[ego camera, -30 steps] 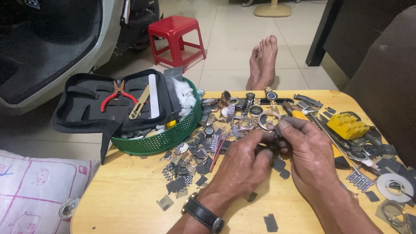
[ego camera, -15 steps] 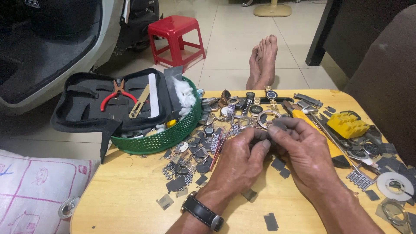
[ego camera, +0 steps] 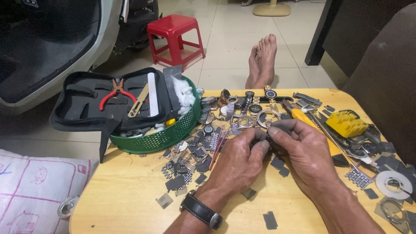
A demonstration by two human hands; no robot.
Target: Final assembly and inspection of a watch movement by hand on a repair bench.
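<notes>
We see both hands meeting at the centre of the frame, just above the wooden table [ego camera: 125,195]. The left hand [ego camera: 236,162], with a dark wristwatch [ego camera: 203,211] on its wrist, has its fingers curled in and pinched against a small dark part [ego camera: 269,141]. The right hand [ego camera: 303,149] closes on the same part from the other side, thumb and forefinger pressed together around it. The part is mostly hidden between the fingertips, so we cannot tell what it is.

Just above the hands, a scatter of watch cases, rings and metal bands [ego camera: 242,112] spreads across the upper middle of the table. At the left of the frame a green basket [ego camera: 164,138] holds an open black tool case [ego camera: 91,104] with red-handled pliers [ego camera: 115,93] inside. A yellow block [ego camera: 346,123] lies at the right, with a yellow-handled tool [ego camera: 312,125] near the right hand. Small dark square pieces [ego camera: 182,182] lie to the lower left of the hands. A red stool [ego camera: 173,37] stands on the floor at the top, and bare feet [ego camera: 262,58] rest beyond the table's far edge.
</notes>
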